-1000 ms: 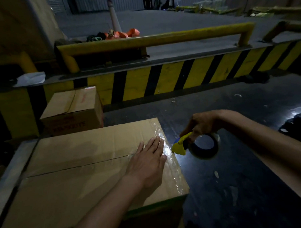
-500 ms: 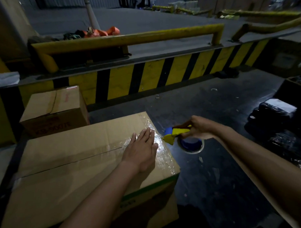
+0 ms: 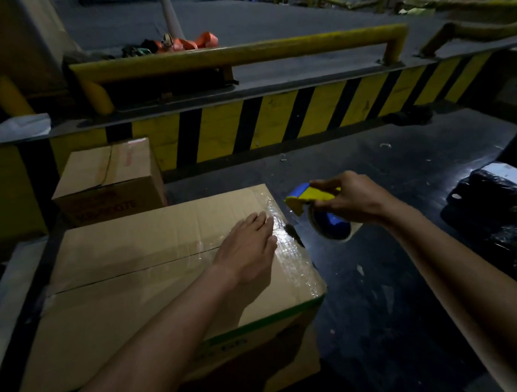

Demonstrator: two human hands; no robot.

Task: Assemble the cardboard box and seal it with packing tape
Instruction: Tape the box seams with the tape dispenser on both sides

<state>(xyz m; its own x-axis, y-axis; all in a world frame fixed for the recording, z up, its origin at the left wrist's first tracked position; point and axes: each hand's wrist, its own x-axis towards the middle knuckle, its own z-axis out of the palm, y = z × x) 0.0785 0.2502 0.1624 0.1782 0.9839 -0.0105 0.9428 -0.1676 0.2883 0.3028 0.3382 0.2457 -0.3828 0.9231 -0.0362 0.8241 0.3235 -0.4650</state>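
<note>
A large brown cardboard box (image 3: 131, 267) fills the lower left, its top flaps closed with a seam running across. Clear shiny tape (image 3: 288, 253) runs along the box's right edge. My left hand (image 3: 247, 249) lies flat on the box top, fingers together, touching the taped strip. My right hand (image 3: 348, 198) is just right of the box, above the dark floor. It grips a yellow and blue tape dispenser (image 3: 319, 211) with its roll hanging below.
A smaller closed cardboard box (image 3: 110, 177) stands behind the big one. A yellow-and-black striped curb (image 3: 278, 121) with a yellow rail (image 3: 231, 53) crosses the back. Black wrapped bundles (image 3: 498, 202) lie at right. A grey ledge (image 3: 8, 289) runs along the left.
My right hand has turned and lifted the tape dispenser a little, staying beside the box's right edge. My left hand stays flat on the box top. The camera view shifted.
</note>
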